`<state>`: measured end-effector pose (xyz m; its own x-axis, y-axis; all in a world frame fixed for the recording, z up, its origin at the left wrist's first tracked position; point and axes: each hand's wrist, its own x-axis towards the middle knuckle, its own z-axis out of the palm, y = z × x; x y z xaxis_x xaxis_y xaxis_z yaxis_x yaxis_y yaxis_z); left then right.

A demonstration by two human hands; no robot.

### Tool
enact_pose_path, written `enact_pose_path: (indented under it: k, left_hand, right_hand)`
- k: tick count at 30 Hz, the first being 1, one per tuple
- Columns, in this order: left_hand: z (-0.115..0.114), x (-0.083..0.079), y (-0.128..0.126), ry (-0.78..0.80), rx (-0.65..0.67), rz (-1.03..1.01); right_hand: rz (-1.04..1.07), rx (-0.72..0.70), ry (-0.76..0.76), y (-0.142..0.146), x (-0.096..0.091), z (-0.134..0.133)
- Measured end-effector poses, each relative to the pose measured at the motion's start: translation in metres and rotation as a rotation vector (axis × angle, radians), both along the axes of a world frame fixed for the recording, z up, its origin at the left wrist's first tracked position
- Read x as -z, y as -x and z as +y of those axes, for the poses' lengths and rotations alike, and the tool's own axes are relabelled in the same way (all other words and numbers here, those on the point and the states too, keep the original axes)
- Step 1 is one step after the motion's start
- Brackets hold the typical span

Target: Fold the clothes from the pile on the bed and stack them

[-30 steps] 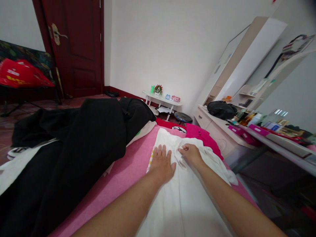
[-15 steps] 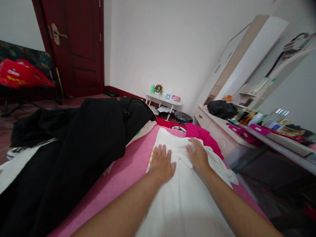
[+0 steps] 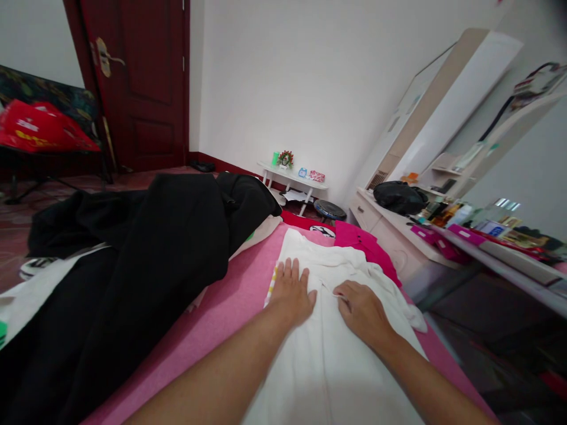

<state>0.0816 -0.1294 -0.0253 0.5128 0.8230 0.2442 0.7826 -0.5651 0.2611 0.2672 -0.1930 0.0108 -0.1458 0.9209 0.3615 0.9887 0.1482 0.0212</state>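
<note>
A white garment (image 3: 328, 354) lies spread on the pink bed cover (image 3: 230, 313). My left hand (image 3: 291, 292) rests flat on its left side, fingers stretched out and open. My right hand (image 3: 362, 307) lies palm down on the garment's middle, its fingers bent and pressing the cloth at a fold. Beyond the white garment sits a magenta garment (image 3: 361, 242), and a red one (image 3: 305, 223) with a round print.
A heap of black clothing (image 3: 146, 248) covers the bed's left half. A white dresser (image 3: 394, 236) with a black bag (image 3: 398, 198) and bottles stands to the right. A low white table (image 3: 295, 177) stands by the far wall, beside a dark red door (image 3: 142, 82).
My right hand let go of the bunched cloth, smoothed it flat near the collar, then slid back toward me along the garment. The left hand stayed in place.
</note>
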Motion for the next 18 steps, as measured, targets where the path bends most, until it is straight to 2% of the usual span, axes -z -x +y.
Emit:
enact_pose_path:
  k: [3, 8, 9, 12, 13, 15, 18]
  left_hand:
    - [-0.001, -0.001, 0.001, -0.012, 0.000, -0.031]
    - [-0.002, -0.006, 0.005, 0.019, 0.057, -0.043]
    - [-0.002, -0.007, 0.005, 0.026, 0.061, -0.044]
    - [-0.001, -0.008, 0.005, 0.040, 0.058, -0.051]
    - [-0.001, -0.008, 0.005, 0.043, 0.058, -0.053]
    - [0.000, -0.008, 0.004, 0.046, 0.060, -0.061]
    - [0.000, -0.009, 0.004, 0.048, 0.068, -0.069]
  right_hand:
    - [0.105, 0.060, -0.011, 0.006, -0.003, -0.008]
    - [0.260, 0.111, 0.191, -0.002, -0.009, 0.002]
    - [0.262, 0.159, 0.158, -0.008, -0.009, 0.007]
    - [0.271, 0.334, -0.081, -0.031, -0.004, 0.025]
    - [0.250, 0.355, -0.121, -0.039, 0.000, 0.031]
    - [0.173, 0.326, -0.090, -0.051, 0.010, 0.039]
    - [0.081, 0.248, 0.061, -0.060, 0.021, 0.043]
